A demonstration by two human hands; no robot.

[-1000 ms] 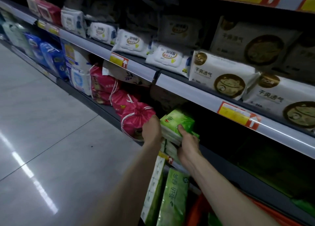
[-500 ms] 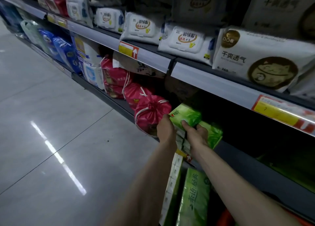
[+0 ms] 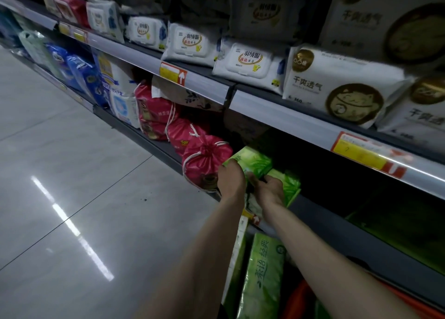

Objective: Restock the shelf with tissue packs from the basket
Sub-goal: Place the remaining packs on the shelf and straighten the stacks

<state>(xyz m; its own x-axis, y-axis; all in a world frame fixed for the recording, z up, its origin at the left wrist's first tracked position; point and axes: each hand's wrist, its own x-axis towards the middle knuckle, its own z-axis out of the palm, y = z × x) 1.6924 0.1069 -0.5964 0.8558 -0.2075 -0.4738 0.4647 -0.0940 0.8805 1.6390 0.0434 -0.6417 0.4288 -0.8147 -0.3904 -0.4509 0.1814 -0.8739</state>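
A green tissue pack (image 3: 255,161) sits on the lower shelf (image 3: 320,212), on top of a stack of green packs, with another green pack (image 3: 289,186) just to its right. My left hand (image 3: 231,181) grips the top pack's left front corner. My right hand (image 3: 268,188) holds the stack's front, fingers curled against the packs. Below my arms stand more green tissue packs (image 3: 262,277) in an orange basket (image 3: 298,302), mostly hidden by my right forearm.
Red drawstring bags (image 3: 204,162) crowd the shelf left of the green packs. The upper shelf (image 3: 277,106) carries white wipe packs (image 3: 250,61) and white tissue bags (image 3: 337,87). A dark gap lies to the right on the lower shelf. Grey tiled floor (image 3: 72,198) spreads on the left.
Both hands have pushed the green packs a little deeper into the lower shelf. My right hand shifted right along the stack's front, and the view moved closer.
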